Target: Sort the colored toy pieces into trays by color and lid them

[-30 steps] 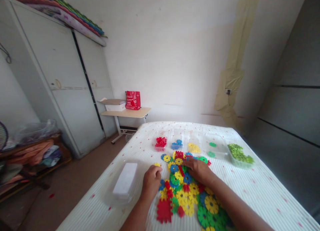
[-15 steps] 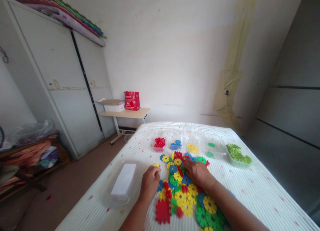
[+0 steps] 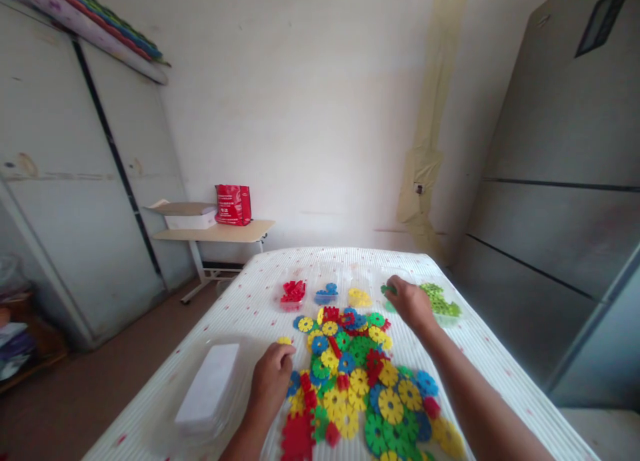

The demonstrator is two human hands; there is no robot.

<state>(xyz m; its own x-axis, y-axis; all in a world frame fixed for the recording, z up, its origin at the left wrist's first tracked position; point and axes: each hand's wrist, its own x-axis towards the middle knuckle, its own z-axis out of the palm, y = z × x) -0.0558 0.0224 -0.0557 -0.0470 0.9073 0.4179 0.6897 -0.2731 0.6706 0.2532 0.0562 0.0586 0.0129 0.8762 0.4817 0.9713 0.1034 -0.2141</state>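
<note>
My right hand [image 3: 413, 302] is at the clear box at the back right, its fingertips pinched on a green notched disc [image 3: 387, 290]. Another green disc [image 3: 390, 306] shows low in that box, partly hidden by the hand. My left hand [image 3: 271, 373] rests with curled fingers at the left edge of a mixed pile; whatever it may hold is hidden. Just beyond it lies a yellow disc [image 3: 285, 341]. The pile has yellow discs [image 3: 390, 406], green discs [image 3: 361, 350], blue discs [image 3: 347, 363] and red square pieces [image 3: 297, 436].
Along the back stand clear boxes with red pieces [image 3: 294, 291], blue pieces [image 3: 327, 292], yellow pieces [image 3: 359, 297] and light-green pieces [image 3: 440, 300]. A white block [image 3: 209, 386] lies on clear plastic at left. The striped cloth [image 3: 240, 308] covers the table.
My right hand has left the pile and moved away from me to the back-right clear box. My left hand stays beside the pile. The view has turned to the right.
</note>
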